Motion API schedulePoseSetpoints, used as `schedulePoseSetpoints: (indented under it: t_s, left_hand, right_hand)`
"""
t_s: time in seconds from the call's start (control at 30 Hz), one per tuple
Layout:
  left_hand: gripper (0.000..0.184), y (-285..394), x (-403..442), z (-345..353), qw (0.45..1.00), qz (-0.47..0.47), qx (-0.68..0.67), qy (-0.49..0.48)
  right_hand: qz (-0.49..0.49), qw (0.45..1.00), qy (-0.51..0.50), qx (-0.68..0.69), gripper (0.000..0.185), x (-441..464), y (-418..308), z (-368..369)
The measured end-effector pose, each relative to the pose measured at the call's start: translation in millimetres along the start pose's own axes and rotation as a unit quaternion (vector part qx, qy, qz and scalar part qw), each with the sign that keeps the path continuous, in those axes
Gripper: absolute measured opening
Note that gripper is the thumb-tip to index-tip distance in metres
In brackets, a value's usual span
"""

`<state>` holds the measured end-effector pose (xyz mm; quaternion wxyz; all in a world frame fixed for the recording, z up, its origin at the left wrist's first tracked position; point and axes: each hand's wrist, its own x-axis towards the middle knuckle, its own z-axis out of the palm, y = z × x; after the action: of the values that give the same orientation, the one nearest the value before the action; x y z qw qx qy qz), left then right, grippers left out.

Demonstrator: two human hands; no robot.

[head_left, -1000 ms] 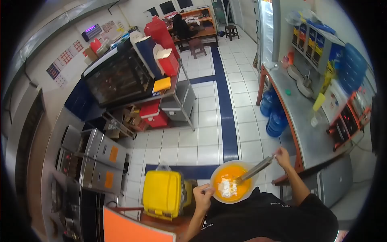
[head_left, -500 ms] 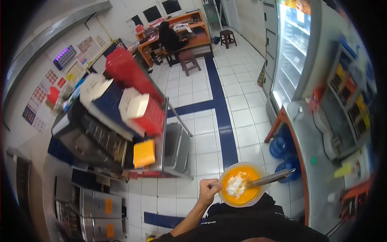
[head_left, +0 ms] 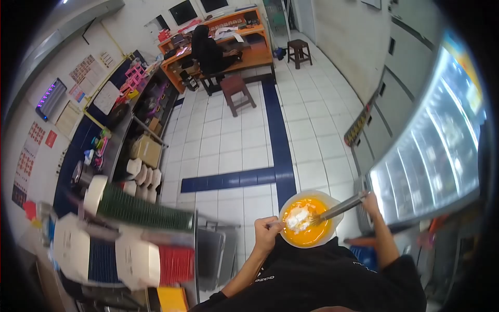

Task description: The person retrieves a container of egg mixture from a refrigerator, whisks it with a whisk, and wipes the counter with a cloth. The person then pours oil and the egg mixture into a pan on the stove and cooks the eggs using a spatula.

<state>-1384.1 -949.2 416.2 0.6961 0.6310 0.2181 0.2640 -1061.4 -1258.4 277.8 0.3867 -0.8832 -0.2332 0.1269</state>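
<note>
Two bare hands are being used, and one white bowl [head_left: 337, 220] is being held between them, in front of the black shirt [head_left: 332, 281]. By the left hand [head_left: 266, 234], the bowl is being gripped at its left side; the fingers are being kept closed around the part that is sticking out there. One metal whisk [head_left: 343, 206] is being held by the right hand [head_left: 370, 203] at the far end of its handle; these fingers are being kept nearly closed, but how many of them are being pressed on it cannot be told. The whisk is being tilted, with its wires being dipped in one orange liquid [head_left: 311, 238], just beside one heap of white matter [head_left: 298, 220].

To the left, three stacks of folded boxes are being carried by a shelf: one green stack [head_left: 145, 208], one blue stack [head_left: 104, 260] and one red stack [head_left: 175, 264]. One orange packet [head_left: 173, 300] is being shown near the red one. Farther away, one orange desk [head_left: 171, 61] is being used by one seated person [head_left: 208, 52], and two stools are being shown: one reddish stool [head_left: 237, 93] and one dark stool [head_left: 298, 52]. At the right, one glass-door fridge [head_left: 426, 166] is being lit from inside.
</note>
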Motion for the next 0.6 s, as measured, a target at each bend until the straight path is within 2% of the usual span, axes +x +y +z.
schedulePoseSetpoints:
  t_s: [0.03,0.07,0.17,0.3,0.43,0.5,0.6]
  left_hand:
    - [0.029,-0.1,50.2,4.6,1.000,0.010,0.011,-0.018]
    - [0.030,1.8,99.6,10.6,0.999,0.018,0.025,-0.036]
    - [0.032,21.8,254.6,40.7,0.999,-0.014,0.021,-0.046]
    - [0.032,1.1,465.6,77.2,0.998,-0.014,0.023,-0.064]
    - [0.028,-31.9,658.1,124.7,0.995,-0.026,-0.047,-0.087]
    - [0.030,-23.6,753.4,154.4,0.996,-0.001,-0.038,-0.084]
    - [0.029,-36.9,880.6,177.7,0.998,-0.012,-0.034,-0.052]
  right_hand:
    - [0.083,0.996,-0.019,0.030,0.035,27.6,61.2,23.7]
    - [0.133,0.991,-0.001,0.003,0.044,28.1,53.9,28.1]
    - [0.271,0.955,-0.108,0.050,0.040,55.2,126.3,50.5]
    - [0.382,0.904,-0.168,0.091,0.033,162.9,161.7,65.0]
    - [0.410,0.885,-0.196,0.101,0.028,337.7,188.1,65.6]
    - [0.393,0.890,-0.206,0.106,0.025,448.2,189.8,50.2]
    - [0.336,0.913,-0.201,0.115,0.023,626.6,180.1,16.8]
